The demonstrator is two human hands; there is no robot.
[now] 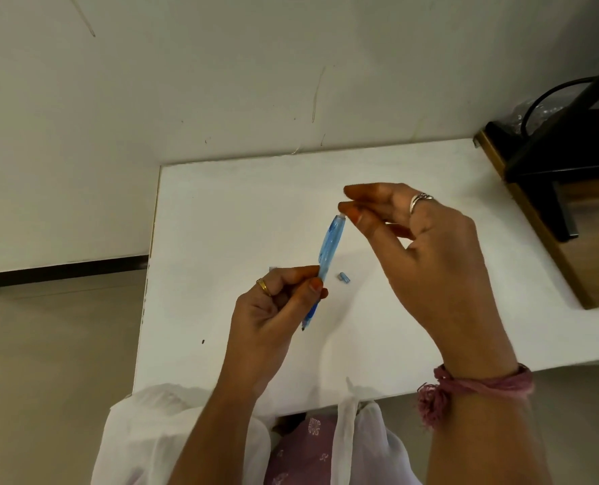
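Note:
A translucent blue pen point(329, 250) is held upright and tilted over the white table point(221, 211), its tip pointing down toward me. My left hand point(273, 306) grips its lower part between thumb and curled fingers. My right hand point(417, 246) hovers at the pen's upper end, thumb and fingertips close together right at the top; whether they pinch it is unclear. A small blue pen piece point(344, 276) lies on the table just right of the pen. Something small and pale pokes out behind my left knuckles.
The white table stands against a pale wall point(221, 82). A brown wooden desk point(578, 239) with a black stand and cable sits at the right. The floor shows at the left. A white scarf hangs over my lap at the table's near edge.

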